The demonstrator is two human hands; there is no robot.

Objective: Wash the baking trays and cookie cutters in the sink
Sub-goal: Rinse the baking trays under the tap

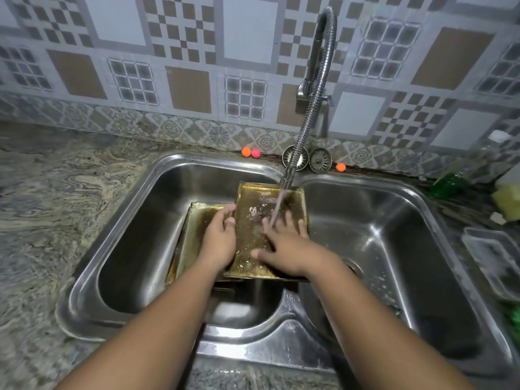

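Gripping the rim of a stained golden rectangular tray [253,197], left hand [221,239]; right hand [287,246] spread flat on its wet floor.

I see two strainers [320,161] at the far wall, small balls [246,152] beside them, a bottle [450,184] and sponge [508,203] at right.

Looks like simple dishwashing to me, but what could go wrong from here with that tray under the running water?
1. The left hand grips the upper tray by one edge only. The tray looks wet and greasy, so it might slip and drop onto the lower tray.
2. The water from the tap strikes the upper tray and the flat right hand, so it may splash beyond the sink.
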